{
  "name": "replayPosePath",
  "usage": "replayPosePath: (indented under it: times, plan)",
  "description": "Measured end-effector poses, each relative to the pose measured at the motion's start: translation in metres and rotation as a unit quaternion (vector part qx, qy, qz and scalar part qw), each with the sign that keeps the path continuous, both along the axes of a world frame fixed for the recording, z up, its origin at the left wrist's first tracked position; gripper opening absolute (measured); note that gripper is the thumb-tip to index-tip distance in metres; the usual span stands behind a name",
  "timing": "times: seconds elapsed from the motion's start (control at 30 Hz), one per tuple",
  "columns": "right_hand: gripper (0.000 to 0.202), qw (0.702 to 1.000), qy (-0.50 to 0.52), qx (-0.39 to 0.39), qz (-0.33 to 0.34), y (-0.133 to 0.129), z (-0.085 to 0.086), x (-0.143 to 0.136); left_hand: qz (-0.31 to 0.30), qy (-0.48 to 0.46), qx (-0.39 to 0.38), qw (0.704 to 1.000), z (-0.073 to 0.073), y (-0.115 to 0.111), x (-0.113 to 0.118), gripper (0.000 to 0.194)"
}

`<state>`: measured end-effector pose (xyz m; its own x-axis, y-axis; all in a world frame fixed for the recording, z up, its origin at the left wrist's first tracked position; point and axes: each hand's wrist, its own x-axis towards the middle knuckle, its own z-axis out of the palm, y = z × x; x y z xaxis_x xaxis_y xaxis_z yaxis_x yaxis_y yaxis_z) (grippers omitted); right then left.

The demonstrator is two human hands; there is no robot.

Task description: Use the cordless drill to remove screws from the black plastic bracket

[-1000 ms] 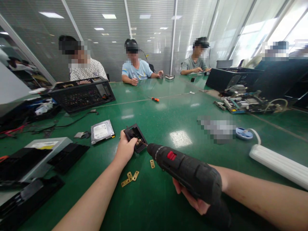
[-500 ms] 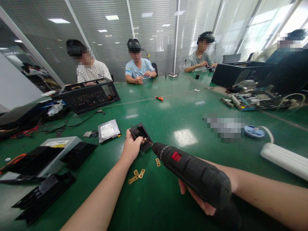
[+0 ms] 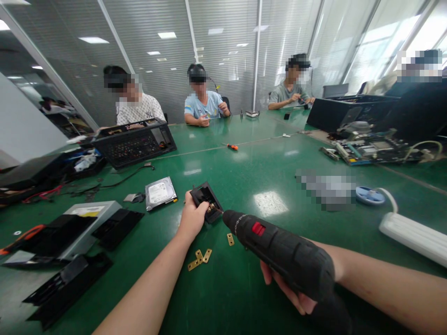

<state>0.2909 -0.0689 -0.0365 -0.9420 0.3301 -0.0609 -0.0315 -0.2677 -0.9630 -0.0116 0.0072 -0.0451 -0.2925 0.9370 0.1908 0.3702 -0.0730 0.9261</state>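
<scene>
Apparently a fastening or unfastening step is in hand. The right hand (image 3: pixel 287 292) has its fingers wrapped round the grip of a black cordless drill (image 3: pixel 281 251), whose slim bit (image 3: pixel 220 212) points into a black plastic housing (image 3: pixel 213 198); whether the tip is seated is too small to make out. The left hand (image 3: pixel 192 217) is curled tightly about that housing, thumb inside by some brass-coloured fittings (image 3: pixel 211 207), and holds it tilted over the green table (image 3: pixel 244 174), just off the drill's nose. Three two-holed brass plates (image 3: pixel 199 257) lie together nearer the wearer, a fourth plate (image 3: pixel 230 239) apart, below that nose. The next move, I judge, calls for a firm left grip, the bit in line with its fastener and the thumb clear of it. As for writing, "NY" seems to show on a white patterned shirt (image 3: pixel 139 109) across the table; the label of the hard drive (image 3: pixel 160 192) and the figures round the drill's nose are too small to read
</scene>
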Motion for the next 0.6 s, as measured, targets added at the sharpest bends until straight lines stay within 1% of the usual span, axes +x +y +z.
replayPosePath:
  times: [0.1, 0.17, 0.3, 0.47, 0.6]
  plan:
    - [0.071, 0.999, 0.009, 0.004, -0.034, -0.002, 0.007, 0.001, 0.0, 0.004, -0.004, 1.0, 0.0, 0.0, 0.0, 0.037]
    - [0.073, 1.0, 0.009, 0.007, -0.025, -0.003, 0.006, 0.0, -0.002, 0.009, -0.004, 1.0, -0.001, 0.001, -0.001, 0.036]
    - [0.071, 1.0, 0.014, 0.006, -0.011, -0.001, 0.001, 0.0, -0.006, 0.009, 0.0, 1.0, -0.002, 0.002, -0.002, 0.036]
    - [0.071, 0.998, 0.041, 0.034, -0.014, 0.004, -0.006, -0.001, -0.007, 0.007, 0.0, 1.0, -0.002, 0.001, -0.001, 0.035]
    - [0.07, 0.999, 0.029, 0.028, -0.002, 0.007, -0.01, 0.001, -0.001, 0.0, 0.003, 1.0, -0.004, 0.003, -0.002, 0.034]
